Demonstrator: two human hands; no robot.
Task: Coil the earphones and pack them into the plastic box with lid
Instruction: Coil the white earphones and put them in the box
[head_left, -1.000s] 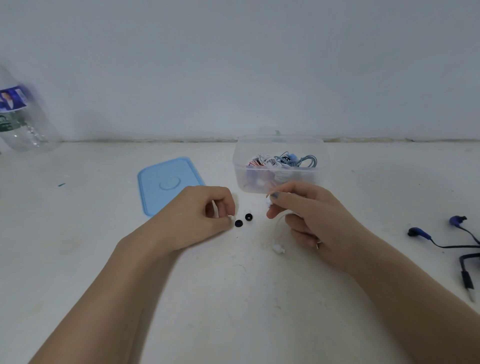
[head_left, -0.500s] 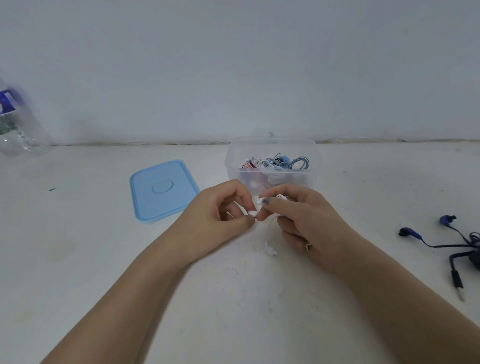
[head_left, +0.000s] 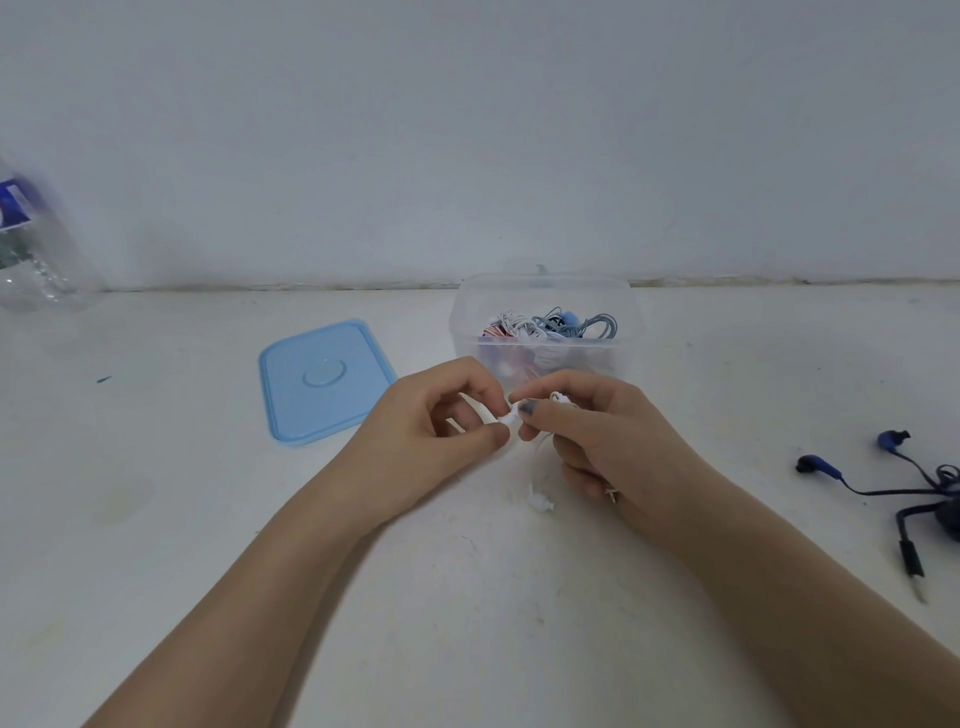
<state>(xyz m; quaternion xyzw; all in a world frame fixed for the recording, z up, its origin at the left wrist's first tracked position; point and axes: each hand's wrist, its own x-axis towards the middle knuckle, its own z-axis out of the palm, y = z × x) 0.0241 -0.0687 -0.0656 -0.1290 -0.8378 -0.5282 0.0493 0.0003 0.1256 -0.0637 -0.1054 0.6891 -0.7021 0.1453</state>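
In the middle, the left hand (head_left: 441, 415) and right hand (head_left: 597, 431) both pinch the white earphones (head_left: 511, 415). Wind small, even loops; keep fingers tight.

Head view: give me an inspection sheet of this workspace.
Surface: white table, faintly stained.
Job's things: clear box open, coiled earphones inside; blue lid flat to its left; white earphones in hand; blue earphones loose at right.
Clutter: plastic bottle far left.
Grippers: left hand and right hand both pinch the white earphones.
Cables: blue cable uncoiled.
Surroundings: plain wall.
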